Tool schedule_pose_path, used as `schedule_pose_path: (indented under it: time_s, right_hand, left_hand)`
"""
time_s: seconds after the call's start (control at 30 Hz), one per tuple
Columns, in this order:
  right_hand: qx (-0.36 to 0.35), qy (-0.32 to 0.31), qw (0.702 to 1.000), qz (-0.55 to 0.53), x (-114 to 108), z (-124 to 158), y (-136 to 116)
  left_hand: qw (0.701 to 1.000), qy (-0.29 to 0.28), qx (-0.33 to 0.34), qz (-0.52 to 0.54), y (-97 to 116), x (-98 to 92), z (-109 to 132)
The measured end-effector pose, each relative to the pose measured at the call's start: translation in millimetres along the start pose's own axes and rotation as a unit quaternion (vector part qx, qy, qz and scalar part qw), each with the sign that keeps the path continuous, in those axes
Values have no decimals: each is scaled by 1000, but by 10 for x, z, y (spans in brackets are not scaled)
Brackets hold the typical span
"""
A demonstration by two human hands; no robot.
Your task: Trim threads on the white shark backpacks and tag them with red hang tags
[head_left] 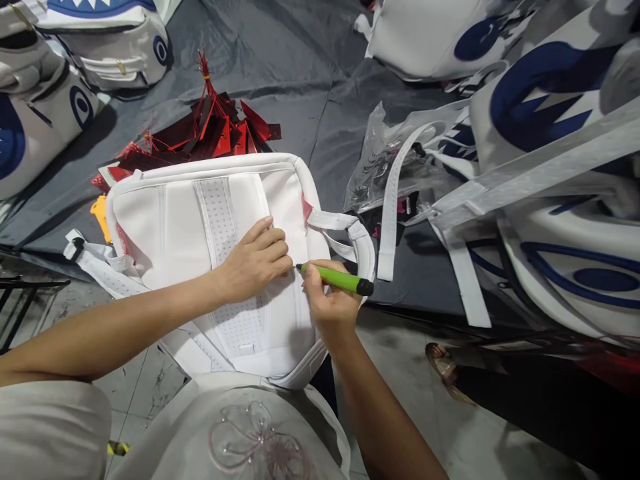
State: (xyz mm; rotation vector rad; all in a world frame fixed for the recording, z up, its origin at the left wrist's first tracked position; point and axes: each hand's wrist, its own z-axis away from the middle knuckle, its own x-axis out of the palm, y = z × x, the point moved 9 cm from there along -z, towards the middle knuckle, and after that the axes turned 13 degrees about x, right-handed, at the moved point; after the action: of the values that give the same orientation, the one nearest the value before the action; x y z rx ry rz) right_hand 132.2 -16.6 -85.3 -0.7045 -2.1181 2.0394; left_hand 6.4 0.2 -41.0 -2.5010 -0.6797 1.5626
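Observation:
A white backpack (185, 233) lies back side up in front of me, leaning on the table edge and my lap. My left hand (263, 257) is on its back panel, fingers bent and closed on the material beside a raised seam. The thumb is hidden. My right hand (334, 300) grips a green marker pen (333, 275) with a black end. The pen's dark tip points left and is close to my left fingertips, at the backpack's surface. Whether the tip touches the fabric I cannot tell.
Behind the backpack lies a bundle of red and black tags (220, 130) on the dark table cover (240, 47). White-and-blue backpacks (120, 60) stand at the left and right. A clear plastic bag (373, 163) lies nearby. Another person's foot (445, 367) shows at lower right.

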Motion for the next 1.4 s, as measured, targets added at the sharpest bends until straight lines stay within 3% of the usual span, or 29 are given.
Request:
schedule_pose_path:
  time_s: [0.1, 0.23, 0.3, 0.37, 0.43, 0.5, 0.63, 0.7, 0.73, 0.77, 0.83, 0.93, 1.0, 1.1, 1.17, 1.23, 1.3, 1.4]
  right_hand:
    - [4, -4, 1000, 6, 0, -20, 12]
    - [27, -19, 999, 7, -76, 16, 11]
    - [40, -7, 999, -5, -175, 81, -12]
    - [6, -4, 1000, -14, -244, 169, -137]
    - [-85, -17, 996, -1, -253, 278, -396]
    - [-196, -18, 980, 22, -264, 413, -750]
    - [-403, 14, 913, 66, -381, 739, -1570]
    - [-475, 16, 876, 87, -438, 885, -1868]
    - [-493, 12, 865, 98, -458, 925, -1940]
    - [-497, 1, 861, 110, -459, 936, -1948]
    - [-474, -40, 869, 139, -396, 872, -1775]
    - [-414, -120, 884, 179, -193, 688, -1218]
    - [-397, -136, 888, 186, -100, 586, -905]
    - [-393, -140, 892, 177, -35, 486, -704]
    - [-395, -147, 890, 170, -15, 472, -686]
    - [-411, -143, 885, 167, -18, 530, -696]
    - [-424, -133, 880, 165, -32, 640, -684]
    - [-420, -140, 883, 155, -41, 800, -630]
  left_hand:
    - [999, -35, 13, 4, -83, -4, -49]
    - [968, -207, 107, 88, -352, 152, -188]
    - [945, -297, 98, 101, -571, 175, -229]
    - [933, -342, 63, 88, -710, 63, -296]
    - [938, -334, 41, 82, -658, -206, -409]
    - [953, -290, 21, 80, -476, -606, -530]
    - [977, -200, -47, 62, -122, -1497, -661]
    - [980, -162, -95, 67, -49, -1779, -645]
    - [979, -148, -113, 79, -27, -1827, -612]
    - [978, -139, -121, 96, -4, -1803, -563]
    - [975, -138, -116, 127, 28, -1566, -410]
    - [970, -180, -79, 146, 44, -977, -40]
    - [971, -189, -63, 135, 10, -721, 231]
    - [981, -144, -82, 99, -146, -737, 469]
    - [983, -102, -130, 73, -303, -855, 456]
    - [982, -83, -154, 71, -393, -862, 296]
    - [978, -112, -136, 107, -395, -657, 63]
    - [955, -212, -118, 173, -391, -133, -117]
